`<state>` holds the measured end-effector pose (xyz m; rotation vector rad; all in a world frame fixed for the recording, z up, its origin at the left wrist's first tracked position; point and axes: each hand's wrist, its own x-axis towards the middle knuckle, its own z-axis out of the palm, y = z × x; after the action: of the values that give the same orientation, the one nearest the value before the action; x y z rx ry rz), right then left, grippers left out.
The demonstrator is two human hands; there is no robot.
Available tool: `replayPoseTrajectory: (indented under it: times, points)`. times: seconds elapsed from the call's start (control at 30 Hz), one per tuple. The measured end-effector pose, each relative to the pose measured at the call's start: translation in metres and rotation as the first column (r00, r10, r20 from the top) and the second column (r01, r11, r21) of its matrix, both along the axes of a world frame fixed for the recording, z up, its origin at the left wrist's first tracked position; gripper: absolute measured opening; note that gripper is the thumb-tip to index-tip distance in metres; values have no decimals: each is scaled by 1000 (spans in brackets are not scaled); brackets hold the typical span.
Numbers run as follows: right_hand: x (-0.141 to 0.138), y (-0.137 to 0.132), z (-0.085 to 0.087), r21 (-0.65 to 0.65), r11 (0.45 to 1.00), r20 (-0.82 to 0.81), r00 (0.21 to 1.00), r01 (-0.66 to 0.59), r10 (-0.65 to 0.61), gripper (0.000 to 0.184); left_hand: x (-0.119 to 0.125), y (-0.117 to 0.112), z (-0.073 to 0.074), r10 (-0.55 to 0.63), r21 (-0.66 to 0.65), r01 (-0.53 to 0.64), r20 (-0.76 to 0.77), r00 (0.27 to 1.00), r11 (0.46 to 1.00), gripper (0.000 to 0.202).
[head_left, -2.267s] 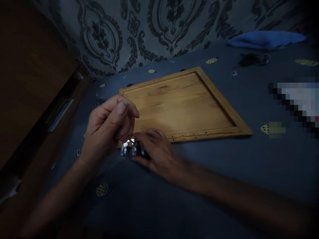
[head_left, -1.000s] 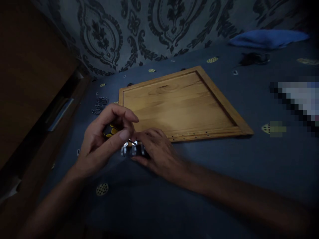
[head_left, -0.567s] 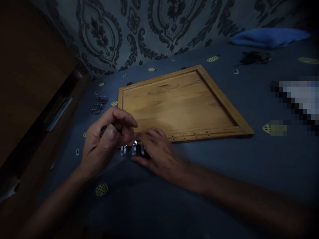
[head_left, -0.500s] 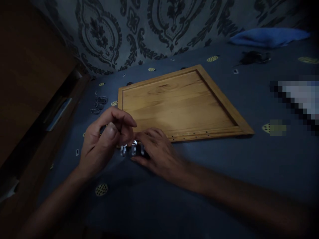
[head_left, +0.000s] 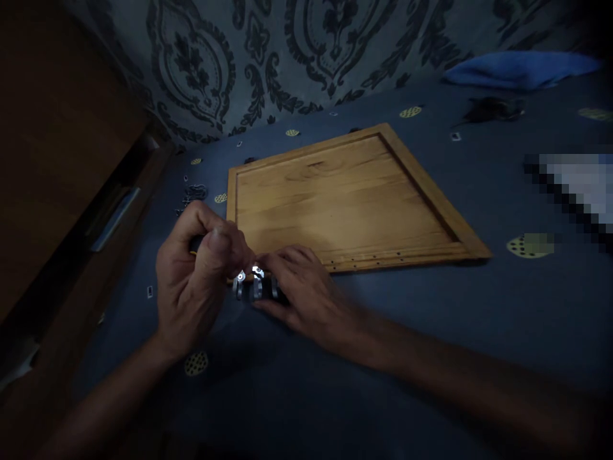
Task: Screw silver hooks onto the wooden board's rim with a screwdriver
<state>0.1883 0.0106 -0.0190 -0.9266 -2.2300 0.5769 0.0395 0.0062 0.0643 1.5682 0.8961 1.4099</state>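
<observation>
My left hand point(head_left: 204, 278) is closed, its fingers curled round a small dark and yellow object point(head_left: 194, 249), mostly hidden in the palm. Its fingertips are beside several silver metal hooks point(head_left: 258, 284) at the near left edge of a framed wooden board point(head_left: 330, 198). Over that edge lies my right hand point(head_left: 306, 287), fingers on the wood and thumb below, closed about the hooks at its fingertips. The hooks' plates catch bright light; part of the row is covered by my right fingers. Small dark holes run along the board's near edge.
Loose metal hooks point(head_left: 194, 191) lie behind my left hand on the blue patterned cloth point(head_left: 383, 319). A blue cloth point(head_left: 522, 69) and a dark tangled item point(head_left: 493, 110) lie far right. A blurred pale object point(head_left: 575, 182) is at right; a wooden cabinet point(head_left: 62, 128) stands left.
My left hand has turned, and its fingers have curled in closer to the hooks, uncovering more of their bright plates. My right hand and the board stay almost where they were.
</observation>
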Motion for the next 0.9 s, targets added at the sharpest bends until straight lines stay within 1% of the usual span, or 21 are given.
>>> replayPoseTrajectory:
  times: [0.2, 0.33, 0.43, 0.53, 0.63, 0.7, 0.77, 0.9]
  points:
    - [-1, 1, 1, -5, 1000, -1, 1000, 1, -1, 43, 0, -6, -3, 111, 30, -109, -50, 993, 994, 28]
    - [-1, 1, 0, 0, 1000, -2, 1000, 0, 0, 39, 0, -5, -1, 101, 3, -102, -68, 993, 995, 32]
    - [0, 1, -1, 9, 1000, -2, 1000, 4, -4, 39, 4, -6, 8, 78, 24, -78, 7, 997, 997, 36]
    - [0, 1, -2, 24, 1000, -3, 1000, 10, -10, 42, 9, -9, 22, 115, 83, -119, 59, 992, 989, 41]
    - [0, 0, -2, 20, 1000, -12, 1000, -1, 1, 40, 9, -9, 27, 113, 71, -118, 62, 992, 991, 34]
    - [1, 0, -2, 8, 1000, -17, 1000, -6, 7, 37, 6, -7, 25, 74, 50, -77, 70, 995, 996, 30]
    - [1, 0, -1, -2, 1000, -20, 1000, -14, 14, 35, 2, -5, 20, 37, 27, -39, 69, 997, 999, 32]
    - [2, 0, 0, 7, 1000, -30, 999, -25, 25, 35, -1, -2, 13, 7, 5, -8, 62, 998, 1000, 34]
